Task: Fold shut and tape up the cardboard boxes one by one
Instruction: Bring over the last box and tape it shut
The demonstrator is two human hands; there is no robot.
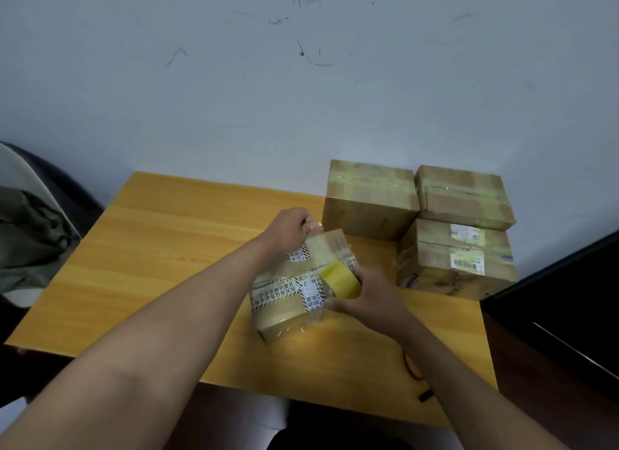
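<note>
On the worktop (167,248), just near of three taped boxes, sits our box (284,299), which looks light and stiff, so we judge it best steadied by its edges. Our right hand (365,295) grips the slick tape roll (341,279) on its right end, while our left hand (288,227) pinches the thin, clingy tape end (316,230) at the far edge.

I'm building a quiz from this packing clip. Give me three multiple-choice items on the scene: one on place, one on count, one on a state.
1. Where do the sealed boxes sit?
A. table's far right
B. table's near left
C. on the floor

2. How many boxes are on the table?
A. two
B. four
C. six

3. What does the right hand hold?
A. scissors
B. nothing
C. a tape roll

Key: 1 A, three sealed boxes are grouped on the table by the wall; 2 B, those plus the box being taped; 3 C, the right hand grips the yellow tape roll while the left hand pinches the strip.
</note>
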